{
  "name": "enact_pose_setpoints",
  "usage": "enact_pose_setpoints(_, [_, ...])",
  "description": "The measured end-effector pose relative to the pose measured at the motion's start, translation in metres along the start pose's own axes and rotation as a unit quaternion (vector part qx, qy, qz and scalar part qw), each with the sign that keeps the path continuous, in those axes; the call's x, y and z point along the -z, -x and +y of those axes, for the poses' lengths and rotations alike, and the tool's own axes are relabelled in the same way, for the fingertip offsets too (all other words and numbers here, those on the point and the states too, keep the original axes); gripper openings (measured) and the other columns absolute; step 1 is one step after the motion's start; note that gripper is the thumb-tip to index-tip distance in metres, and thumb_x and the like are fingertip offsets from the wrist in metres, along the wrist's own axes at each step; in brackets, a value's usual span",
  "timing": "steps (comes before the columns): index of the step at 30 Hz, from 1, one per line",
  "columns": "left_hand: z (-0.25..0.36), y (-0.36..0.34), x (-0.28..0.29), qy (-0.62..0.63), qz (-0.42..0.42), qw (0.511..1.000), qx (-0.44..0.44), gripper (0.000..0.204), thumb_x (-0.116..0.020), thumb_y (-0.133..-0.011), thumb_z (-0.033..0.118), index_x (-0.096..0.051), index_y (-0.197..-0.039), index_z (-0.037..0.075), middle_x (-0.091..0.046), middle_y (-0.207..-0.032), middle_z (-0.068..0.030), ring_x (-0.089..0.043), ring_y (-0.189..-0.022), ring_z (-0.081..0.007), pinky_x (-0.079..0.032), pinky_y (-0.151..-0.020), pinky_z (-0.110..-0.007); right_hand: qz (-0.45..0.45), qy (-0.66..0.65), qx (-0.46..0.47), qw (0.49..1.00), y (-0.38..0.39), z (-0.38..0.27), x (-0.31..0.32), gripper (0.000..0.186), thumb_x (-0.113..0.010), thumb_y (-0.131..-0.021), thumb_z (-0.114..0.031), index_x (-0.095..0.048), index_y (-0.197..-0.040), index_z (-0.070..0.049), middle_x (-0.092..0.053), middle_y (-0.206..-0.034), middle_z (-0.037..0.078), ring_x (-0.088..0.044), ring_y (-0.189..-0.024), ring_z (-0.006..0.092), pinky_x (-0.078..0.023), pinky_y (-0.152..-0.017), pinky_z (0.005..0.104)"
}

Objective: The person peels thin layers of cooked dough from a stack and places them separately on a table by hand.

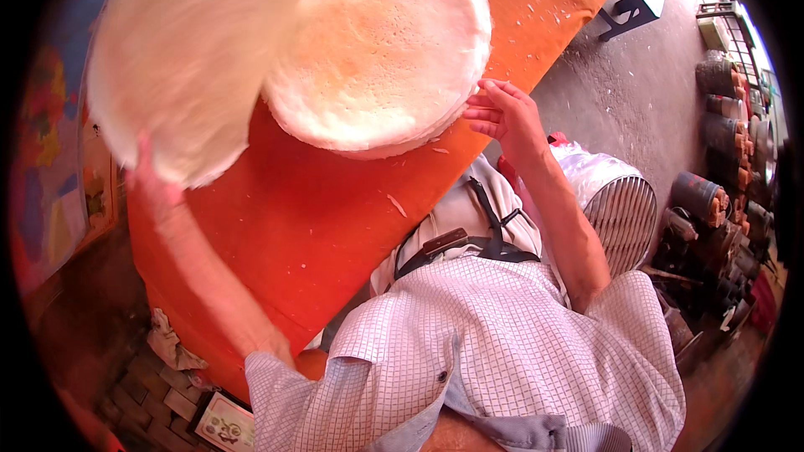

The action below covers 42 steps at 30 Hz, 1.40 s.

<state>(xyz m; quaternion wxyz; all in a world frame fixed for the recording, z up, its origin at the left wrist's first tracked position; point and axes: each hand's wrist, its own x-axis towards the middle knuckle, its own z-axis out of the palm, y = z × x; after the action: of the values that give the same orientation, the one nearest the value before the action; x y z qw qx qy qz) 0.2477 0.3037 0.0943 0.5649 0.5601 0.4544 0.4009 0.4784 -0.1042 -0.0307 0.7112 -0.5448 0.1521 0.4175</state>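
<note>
A stack of pale, round flatbreads point(368, 46) lies on the orange table point(251, 243) in the upper middle. Blurred by motion, my left hand point(155, 172) grips the lower edge of another large round flatbread point(180, 50), which is raised at the upper left and overlaps the stack in view. My right hand point(498, 113) is at the right rim of the stack, fingers apart and slightly bent, its fingertips touching or very close to the edge. Small white scraps are scattered on the orange surface.
A barred metal object with clear plastic point(615, 222) is beside my right forearm. A dark stool point(636, 4) stands at the upper right on grey floor. Cans and buckets point(720, 142) line the right side. A colourful panel point(50, 167) is at far left, a pale rag point(167, 343) below.
</note>
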Motion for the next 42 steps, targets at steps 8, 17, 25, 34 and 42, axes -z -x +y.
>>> enact_pose_setpoints(8, [-0.067,-0.036,0.276,-0.33,0.314,0.89,0.01,0.045,-0.069,-0.083,0.017,-0.056,-0.114,-0.012,-0.061,-0.113,-0.0195,-0.061,-0.101,-0.0304,-0.052,-0.083,-0.042,-0.066,-0.136,-0.051,0.987,-0.004,0.009,0.0,0.038,-0.056,-0.091,-0.03,-0.05,-0.113,0.0,-0.062,-0.094,0.012,-0.063,-0.076,0.0177,-0.05,-0.065,0.0255])
enact_pose_setpoints(17, [-0.075,0.143,-0.138,-0.283,-0.335,0.882,-0.17,0.046,-0.074,-0.079,0.021,-0.058,-0.117,-0.002,-0.062,-0.114,-0.0138,-0.059,-0.105,-0.0218,-0.049,-0.089,-0.034,-0.086,-0.001,0.036,0.996,-0.018,-0.007,-0.033,0.035,-0.063,-0.089,-0.025,-0.056,-0.113,0.0,-0.063,-0.086,0.007,-0.062,-0.066,0.0114,-0.046,-0.053,0.0202])
enact_pose_setpoints(25, [-0.087,0.155,-0.226,-0.273,-0.461,0.836,-0.122,0.033,-0.065,-0.082,0.015,-0.062,-0.111,-0.001,-0.067,-0.099,-0.0129,-0.064,-0.088,-0.016,-0.051,-0.078,-0.03,-0.078,0.009,0.082,0.993,-0.028,0.0,-0.024,0.036,-0.068,-0.085,-0.025,-0.059,-0.107,0.003,-0.065,-0.089,0.009,-0.063,-0.07,0.0132,-0.052,-0.06,0.0219])
enact_pose_setpoints(34, [-0.095,0.145,-0.227,-0.297,-0.452,0.829,-0.141,0.028,-0.054,-0.084,0.005,-0.063,-0.109,-0.002,-0.067,-0.077,-0.0072,-0.059,-0.067,-0.0089,-0.048,-0.064,-0.025,-0.021,0.081,0.076,0.994,-0.03,-0.001,-0.025,0.036,-0.068,-0.079,-0.02,-0.058,-0.104,0.004,-0.065,-0.086,0.011,-0.063,-0.067,0.0145,-0.054,-0.055,0.0237])
enact_pose_setpoints(42, [-0.049,0.068,-0.153,0.042,-0.285,0.957,-0.019,0.041,-0.062,-0.078,0.0,-0.055,-0.117,-0.008,-0.064,-0.09,-0.0069,-0.06,-0.079,-0.0113,-0.049,-0.07,-0.023,0.004,0.136,0.107,0.985,-0.037,0.005,-0.024,0.026,-0.061,-0.077,-0.009,-0.059,-0.1,0.005,-0.065,-0.085,0.011,-0.061,-0.06,0.0141,-0.053,-0.051,0.0229])
